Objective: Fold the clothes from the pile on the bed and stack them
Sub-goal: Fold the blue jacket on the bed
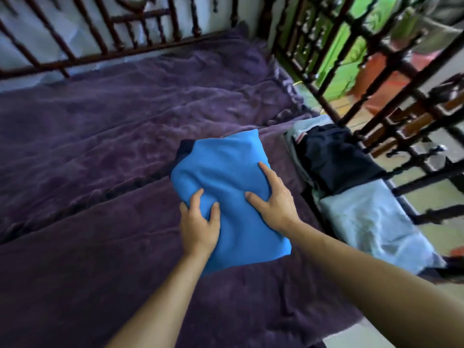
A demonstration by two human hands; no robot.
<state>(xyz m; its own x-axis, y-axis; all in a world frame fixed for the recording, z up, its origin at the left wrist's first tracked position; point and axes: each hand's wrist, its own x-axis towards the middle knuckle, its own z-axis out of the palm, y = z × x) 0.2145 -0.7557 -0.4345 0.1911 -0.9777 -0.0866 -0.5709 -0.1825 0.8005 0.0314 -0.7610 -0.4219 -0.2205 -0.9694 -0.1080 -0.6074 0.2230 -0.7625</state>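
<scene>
A folded bright blue garment (226,172) with a dark navy edge at its far left corner hangs above the purple bed cover (100,146), held in both hands. My left hand (199,222) grips its near left edge, thumb and fingers curled into the cloth. My right hand (272,197) holds its right side, thumb and forefinger spread on top and the other fingers hidden under it. To the right lies a stack of folded clothes (336,159), dark on top, by the bed's edge.
A dark wooden railing (364,79) runs along the right side of the bed and another along the head (125,46). A pale blue cloth or pillow (371,222) lies near the stack. Green and red things show beyond the rail.
</scene>
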